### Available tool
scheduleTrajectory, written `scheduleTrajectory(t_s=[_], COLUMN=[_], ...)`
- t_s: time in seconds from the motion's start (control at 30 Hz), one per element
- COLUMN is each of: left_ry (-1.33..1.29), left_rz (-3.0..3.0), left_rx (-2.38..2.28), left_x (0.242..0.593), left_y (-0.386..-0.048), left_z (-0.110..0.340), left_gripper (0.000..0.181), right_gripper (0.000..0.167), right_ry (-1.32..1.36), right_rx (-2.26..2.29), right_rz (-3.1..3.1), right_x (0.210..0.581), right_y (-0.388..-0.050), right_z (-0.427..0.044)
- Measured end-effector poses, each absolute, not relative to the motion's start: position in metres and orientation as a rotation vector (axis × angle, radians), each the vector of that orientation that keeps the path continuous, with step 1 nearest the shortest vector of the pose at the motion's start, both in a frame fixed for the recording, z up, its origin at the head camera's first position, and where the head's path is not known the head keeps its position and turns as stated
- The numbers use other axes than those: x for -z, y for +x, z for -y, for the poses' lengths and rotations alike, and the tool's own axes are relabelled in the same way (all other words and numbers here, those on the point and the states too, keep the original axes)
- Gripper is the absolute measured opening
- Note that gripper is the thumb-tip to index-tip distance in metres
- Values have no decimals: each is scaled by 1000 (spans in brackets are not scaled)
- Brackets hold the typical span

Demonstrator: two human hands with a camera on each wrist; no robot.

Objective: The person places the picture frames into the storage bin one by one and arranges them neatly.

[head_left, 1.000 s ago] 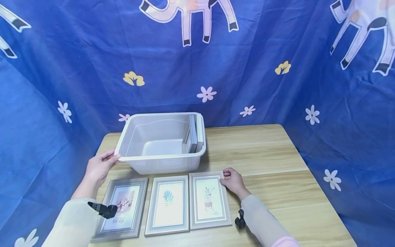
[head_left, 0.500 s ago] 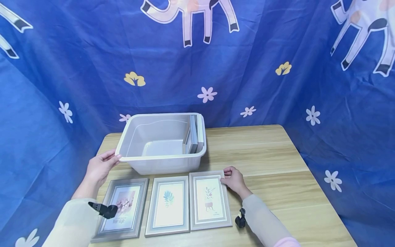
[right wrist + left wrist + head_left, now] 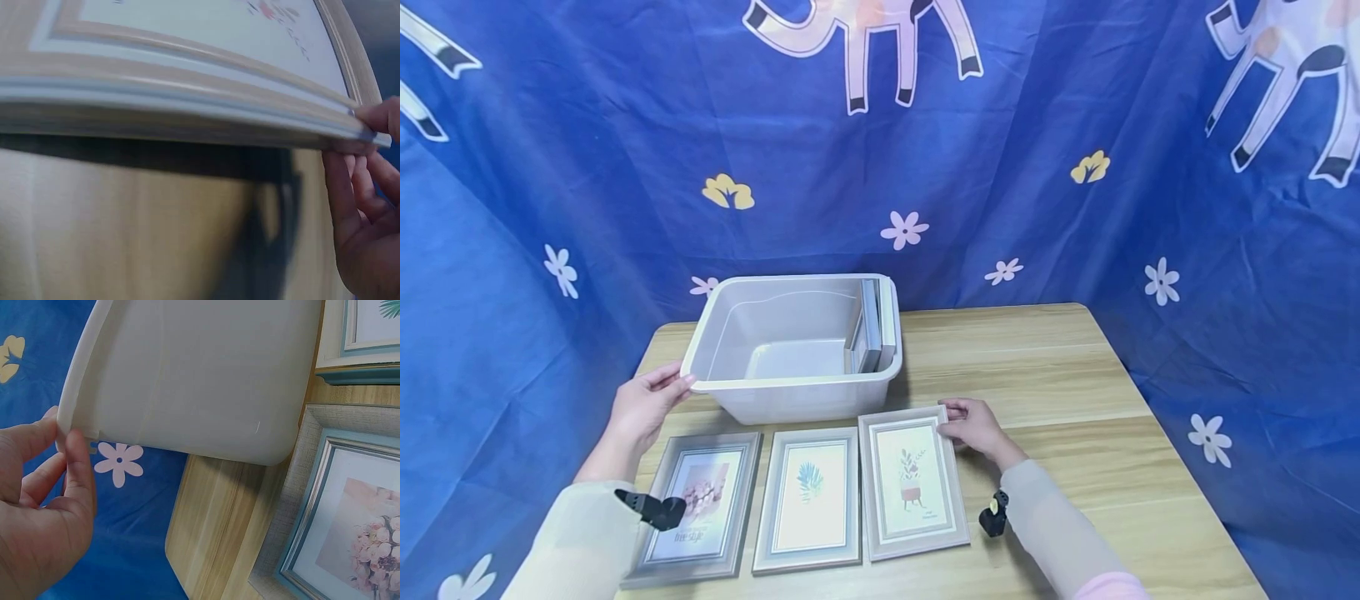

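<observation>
My left hand (image 3: 643, 412) pinches the near left corner of the rim of a pale grey plastic basin (image 3: 797, 396); the left wrist view shows thumb and fingers on either side of that rim (image 3: 78, 375). With my right hand (image 3: 979, 432) I grip the upper right corner of a picture frame (image 3: 913, 483) printed with a potted plant. In the right wrist view its edge (image 3: 187, 109) is raised off the table, thumb above and fingers beneath. Inside the basin, picture frames (image 3: 868, 327) stand on edge against the right wall.
Two more picture frames lie flat in front of the basin: one with a blue-green leaf print (image 3: 808, 500), one with a pink flower print (image 3: 696, 508). Everything rests on a wooden table (image 3: 1022, 367). A blue patterned curtain (image 3: 820, 183) surrounds the back and sides.
The potted-plant picture frame has tilted, its far right corner raised by my right hand, and has shifted slightly right. My left hand and the basin stay where they were.
</observation>
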State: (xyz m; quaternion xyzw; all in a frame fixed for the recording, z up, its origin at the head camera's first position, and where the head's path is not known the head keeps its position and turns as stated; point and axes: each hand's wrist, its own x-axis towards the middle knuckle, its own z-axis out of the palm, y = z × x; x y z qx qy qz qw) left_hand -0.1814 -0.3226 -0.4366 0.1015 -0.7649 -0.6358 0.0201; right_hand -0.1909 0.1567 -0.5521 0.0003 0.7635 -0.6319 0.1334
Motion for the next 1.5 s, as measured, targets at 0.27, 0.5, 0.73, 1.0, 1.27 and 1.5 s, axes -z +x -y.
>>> scheduleTrajectory(t_s=[0.27,0.5,0.73,1.0,1.27,1.5], left_ry=[323,315,302,299,303,292], left_rz=[2400,2384,2381,2362,2355,2349], left_rx=[1942,1959,1955,1981,1978,1985], left_x=[436,438,438,439,439,440], left_y=[-182,-183,-180,-181,-180,-179], left_z=[321,323,323,323,324,325], left_gripper=[57,58,62,60,63,63], right_gripper=[46,45,35,35,34,32], right_ry=[-109,-167,-184,-288,-390,-447], right_rx=[1824,1798,1815,1791,1794,1821], right_rz=[-2106,-2048,-1990,-2015,-2074,-2136], right_x=[538,523,513,498,479,458], right_y=[-198,-201,-204,-204,-208,-210], right_z=[-169,-177,-182,-186,-186,-189])
